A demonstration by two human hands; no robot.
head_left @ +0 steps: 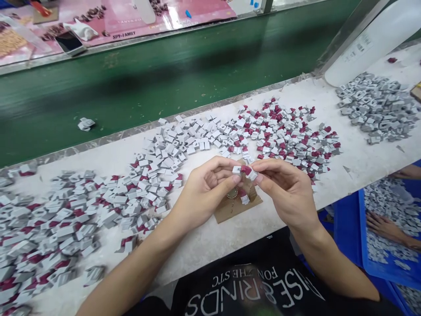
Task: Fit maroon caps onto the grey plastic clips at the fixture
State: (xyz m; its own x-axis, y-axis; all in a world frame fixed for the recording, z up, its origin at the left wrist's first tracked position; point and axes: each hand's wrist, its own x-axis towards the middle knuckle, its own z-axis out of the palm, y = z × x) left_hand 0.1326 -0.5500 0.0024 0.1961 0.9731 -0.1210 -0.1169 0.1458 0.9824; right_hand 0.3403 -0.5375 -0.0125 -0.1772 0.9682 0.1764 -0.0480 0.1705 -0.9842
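Between the fingertips of both hands is a small grey and dark red plastic part (246, 170). My left hand (210, 186) pinches its grey left end with thumb and forefinger. At the other side, my right hand (284, 184) pinches the light grey right end. Below the hands lies a brown cardboard piece (225, 211) on the white table, with a small beaded chain (232, 195) and a small white and red piece (245, 199) on it. A heap of grey parts (171, 145) lies just beyond my left hand, and a pile of grey and red parts (283, 131) beyond my right.
More grey and red parts (59, 219) spread over the left of the table (194, 259). Plain grey parts (376, 107) are piled at far right, near a white bottle (371, 44). A green belt (171, 74) runs behind. Another person's hand (386, 226) rests in a blue bin (365, 250).
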